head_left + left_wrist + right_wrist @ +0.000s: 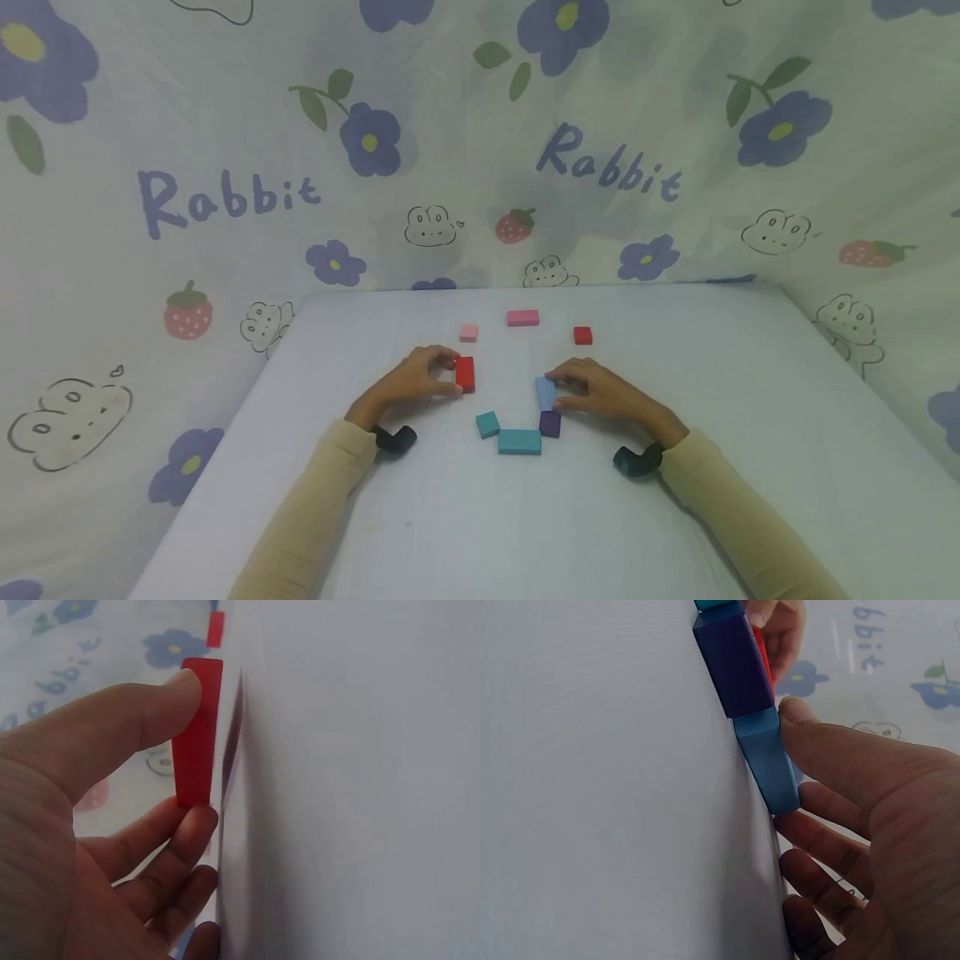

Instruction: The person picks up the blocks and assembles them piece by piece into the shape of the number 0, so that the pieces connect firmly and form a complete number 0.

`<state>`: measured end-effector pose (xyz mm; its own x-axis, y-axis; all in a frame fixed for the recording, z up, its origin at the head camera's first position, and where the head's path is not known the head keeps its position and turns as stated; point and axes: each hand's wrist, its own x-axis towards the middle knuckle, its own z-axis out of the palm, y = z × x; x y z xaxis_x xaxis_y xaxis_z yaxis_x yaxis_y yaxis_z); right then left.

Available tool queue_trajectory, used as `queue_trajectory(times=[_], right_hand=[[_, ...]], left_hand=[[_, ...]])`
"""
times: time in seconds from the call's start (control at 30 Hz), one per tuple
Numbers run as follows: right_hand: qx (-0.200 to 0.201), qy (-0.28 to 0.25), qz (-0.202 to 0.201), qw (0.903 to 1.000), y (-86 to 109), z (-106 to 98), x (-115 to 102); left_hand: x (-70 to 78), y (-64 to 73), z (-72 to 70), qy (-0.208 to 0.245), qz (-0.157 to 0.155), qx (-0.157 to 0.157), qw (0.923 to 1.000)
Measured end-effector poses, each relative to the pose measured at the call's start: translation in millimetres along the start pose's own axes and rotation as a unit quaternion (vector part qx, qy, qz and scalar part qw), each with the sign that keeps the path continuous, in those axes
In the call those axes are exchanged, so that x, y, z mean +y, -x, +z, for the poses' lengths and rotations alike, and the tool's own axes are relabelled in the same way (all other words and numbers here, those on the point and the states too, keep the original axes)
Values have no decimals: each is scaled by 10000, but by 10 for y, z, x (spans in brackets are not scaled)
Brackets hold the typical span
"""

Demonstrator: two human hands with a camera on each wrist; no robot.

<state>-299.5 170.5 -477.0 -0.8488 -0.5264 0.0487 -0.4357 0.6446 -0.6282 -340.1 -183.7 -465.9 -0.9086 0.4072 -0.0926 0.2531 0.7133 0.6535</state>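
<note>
My left hand (416, 379) pinches a long red block (465, 375) by its two ends, between thumb and fingers. A narrow shadow shows beneath that red block (196, 742) in the left wrist view. Across from it, my right hand (603, 392) holds a light blue block (545, 393), thumb near one end and fingertips at the other. The light blue block (769, 761) touches a dark purple block (550, 424). A long teal block (519, 442) lies at the purple block's near left corner, and a small teal block (487, 424) sits just beyond its left end.
Farther back on the white table (465, 525) lie a small pale pink block (468, 333), a long pink block (522, 317) and a small red block (582, 335). A patterned curtain (480, 150) rises behind and beside the table. Dark bands circle both wrists.
</note>
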Motion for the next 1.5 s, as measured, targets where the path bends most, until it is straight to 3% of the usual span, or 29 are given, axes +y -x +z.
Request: queue_trajectory(times=[0.17,0.8,1.0,1.5], right_hand=[[15,2,-59,10000,1,0,-14],[52,124,43,9999,3,7,24],[7,111,122,9999,10,7,23],[8,-8,170,9999,23,14,26]], left_hand=[[68,42,58,15,9,-118,9999],[192,84,225,-219,407,-45,9989],[233,114,239,-237,296,-26,9993],[236,127,251,-629,558,-104,9964]])
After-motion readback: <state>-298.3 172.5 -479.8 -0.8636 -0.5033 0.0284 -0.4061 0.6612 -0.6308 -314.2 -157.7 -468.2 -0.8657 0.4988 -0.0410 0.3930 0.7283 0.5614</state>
